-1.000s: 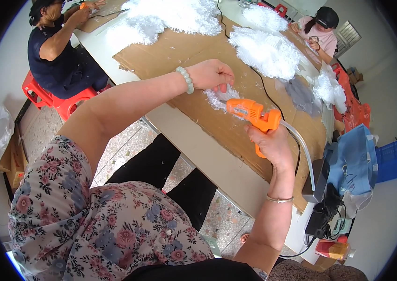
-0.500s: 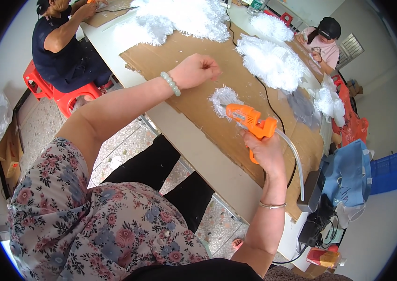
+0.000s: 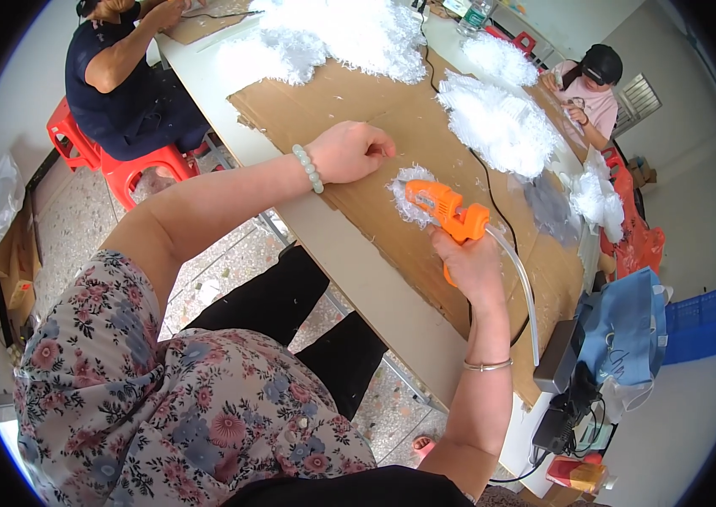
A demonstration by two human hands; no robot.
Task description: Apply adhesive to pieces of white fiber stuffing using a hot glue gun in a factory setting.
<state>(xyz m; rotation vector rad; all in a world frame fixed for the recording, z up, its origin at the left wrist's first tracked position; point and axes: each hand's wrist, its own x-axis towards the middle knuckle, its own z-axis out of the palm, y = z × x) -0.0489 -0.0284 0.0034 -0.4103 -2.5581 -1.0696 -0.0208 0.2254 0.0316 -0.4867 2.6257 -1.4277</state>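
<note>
My right hand (image 3: 472,264) is wrapped round the handle of an orange hot glue gun (image 3: 451,211). A long clear glue stick (image 3: 517,266) curves out of its back. The gun's tip is over a small clump of white shredded fringe (image 3: 398,199) on the brown cardboard (image 3: 349,101); whether they touch I cannot tell. To the left, my left hand (image 3: 349,152), with a pale green bead bracelet, hovers by the cardboard's near edge. Its fingers are curled together, and anything in them is hidden.
Heaps of white fringe (image 3: 502,127) lie at the far side, and a black cord (image 3: 486,182) crosses the cardboard. A blue bag (image 3: 624,325) and black power adapter (image 3: 557,422) stand at right. Two people sit around the table, one on red stools (image 3: 134,173).
My left hand has come lower and nearer to me, still curled. The glue gun's tip has shifted further over the white clump. The view has moved slightly.
</note>
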